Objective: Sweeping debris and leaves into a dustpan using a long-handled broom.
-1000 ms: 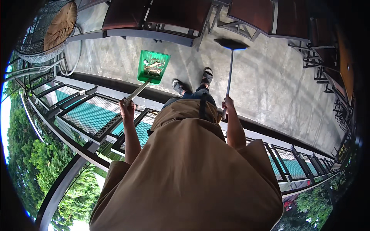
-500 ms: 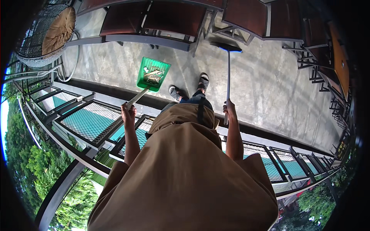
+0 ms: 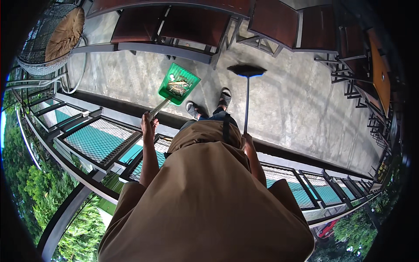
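My left hand [image 3: 149, 123] is wrapped round the pale handle of a green dustpan [image 3: 188, 78]. Dry leaves and scraps [image 3: 178, 87] lie inside the pan, which is out ahead of my feet and to the left. In my right hand [image 3: 248, 146] is the upper end of a long-handled broom [image 3: 247, 100]; its fingers are partly hidden beside my brown clothing. The broom's dark, wide head [image 3: 247, 70] is on or just over the concrete floor, ahead and to the right of my sandalled feet [image 3: 224, 97].
Dark wooden tables and benches [image 3: 194, 26] on metal legs line the far side. Close by me runs a mesh railing [image 3: 102, 139], with greenery beyond it. At far left stands a wicker chair [image 3: 43, 56] with a brown cushion. An orange tabletop [image 3: 380, 72] is at far right.
The broom head has come nearer and to the left, and my right hand has moved left and back toward my body. The dustpan has shifted slightly right and turned a little clockwise.
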